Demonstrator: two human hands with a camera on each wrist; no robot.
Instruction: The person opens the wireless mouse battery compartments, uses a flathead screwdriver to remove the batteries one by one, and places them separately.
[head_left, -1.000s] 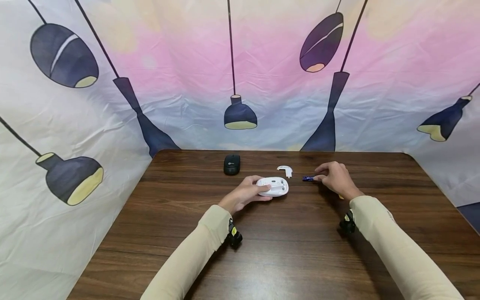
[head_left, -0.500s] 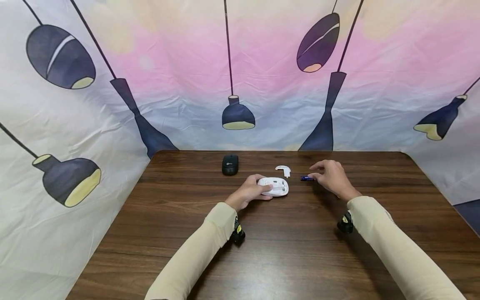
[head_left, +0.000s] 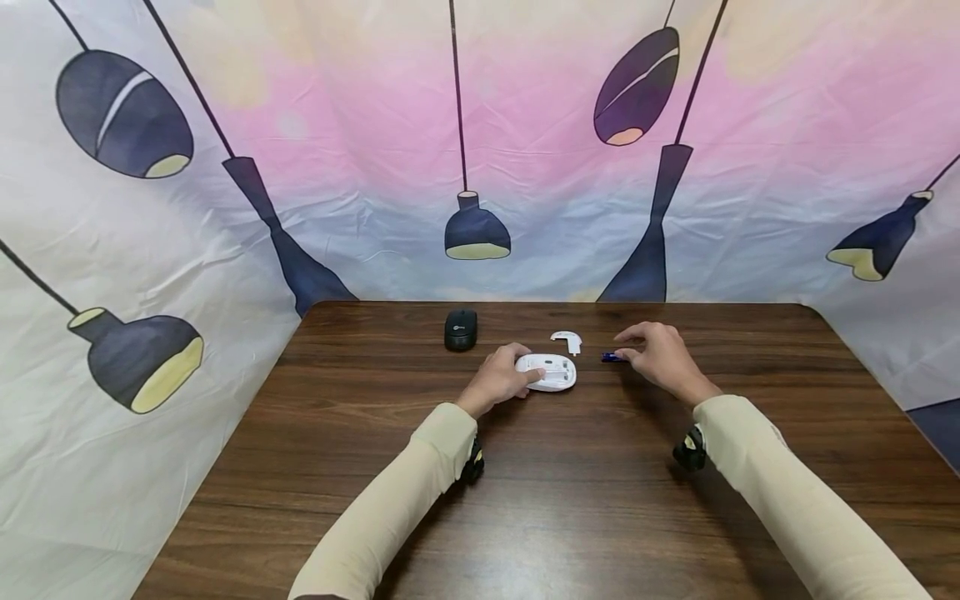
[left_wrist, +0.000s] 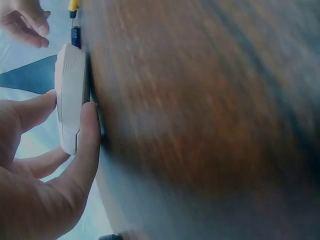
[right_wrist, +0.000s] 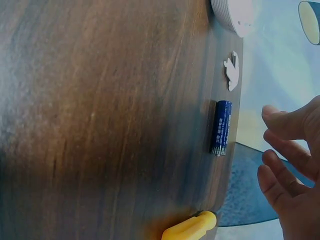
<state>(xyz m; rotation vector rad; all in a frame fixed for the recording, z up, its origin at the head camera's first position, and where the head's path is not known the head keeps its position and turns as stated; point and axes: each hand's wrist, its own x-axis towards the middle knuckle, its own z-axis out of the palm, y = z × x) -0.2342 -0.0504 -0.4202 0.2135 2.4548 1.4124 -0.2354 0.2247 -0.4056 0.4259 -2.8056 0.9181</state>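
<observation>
In the head view my left hand point(head_left: 497, 380) holds a white computer mouse point(head_left: 557, 379), underside up, with its battery compartment uncovered. Thumb and fingers grip the mouse's one end; the left wrist view shows the mouse point(left_wrist: 72, 95) edge-on, close to the tabletop. My right hand point(head_left: 664, 357) hovers by a blue battery point(head_left: 611, 357), its fingers bent loosely. From the right wrist, that battery point(right_wrist: 221, 128) lies on the table with a visible gap to the fingers. The white battery cover point(head_left: 570, 340) lies beyond the mouse.
A black computer mouse point(head_left: 461, 330) sits near the table's back edge, left of the white one. A yellow handle point(right_wrist: 191, 228) lies on the table to the right of the battery. Behind the brown wooden table point(head_left: 360, 400) hangs a lamp-patterned cloth point(head_left: 555, 208).
My right hand's fingers have shifted slightly left over the battery, which stays in place. My left hand's fingers have drawn back a little along the white mouse.
</observation>
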